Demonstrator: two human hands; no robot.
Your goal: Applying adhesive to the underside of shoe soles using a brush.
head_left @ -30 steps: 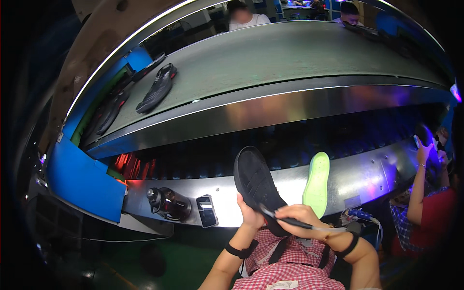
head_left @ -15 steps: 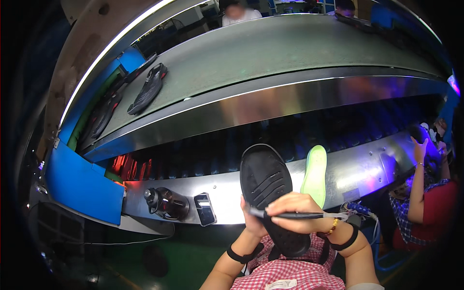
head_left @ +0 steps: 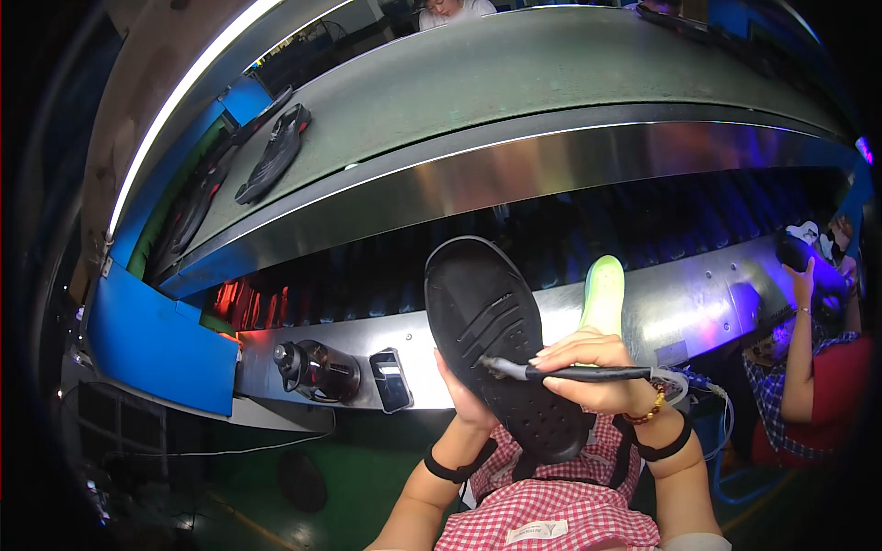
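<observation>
My left hand [head_left: 467, 401] grips a black shoe sole [head_left: 469, 294] by its left edge, with the wide end pointing away from me. Slanted slots cross the middle of the sole, and small round holes dot its narrower end. Between the fingers of my right hand [head_left: 608, 395] is a black-handled brush [head_left: 597, 374] with a pale tip. That tip lies at the sole's middle, just below the slots, and appears to touch it. A clear tube runs from the brush's rear end past my wrist. Most of my left fingers are hidden beneath the sole.
On the metal ledge [head_left: 684, 303] are a yellow-green sole-shaped piece [head_left: 604, 294], a phone [head_left: 391, 380] and a dark bottle [head_left: 317, 370]. Black soles [head_left: 276, 154] lie on the green conveyor belt [head_left: 441, 87] beyond. A co-worker's hand [head_left: 803, 280] holds a dark shoe part at right.
The sole has moved up and left, its face showing more fully. The brush tip has passed from near the sole's left edge to the area under the slots. The head view has shifted slightly.
</observation>
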